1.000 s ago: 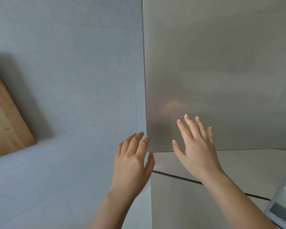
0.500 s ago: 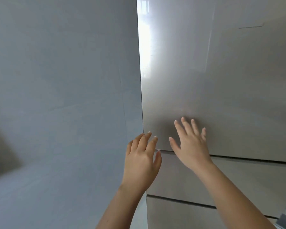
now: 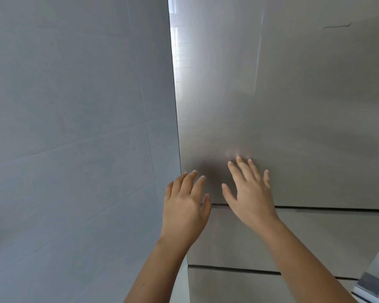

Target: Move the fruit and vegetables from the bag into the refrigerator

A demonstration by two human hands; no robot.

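Note:
The refrigerator (image 3: 293,106) fills the right half of the view, its brushed grey upper door closed. My right hand (image 3: 249,193) lies with straight, spread fingers against the lower part of that door. My left hand (image 3: 184,204) reaches to the door's left edge with relaxed fingers, fingertips at the corner. Both hands hold nothing. Two drawer fronts (image 3: 315,237) sit below the door, separated by dark gaps. No bag, fruit or vegetables are in view.
A grey tiled wall (image 3: 74,149) stands directly left of the refrigerator. At the bottom right corner a white and grey appliance edge (image 3: 376,281) pokes into view.
The view has shifted up and right, so the wooden board at the left is gone. Both hands stay at the lower left corner of the door, the right hand now flatter on it.

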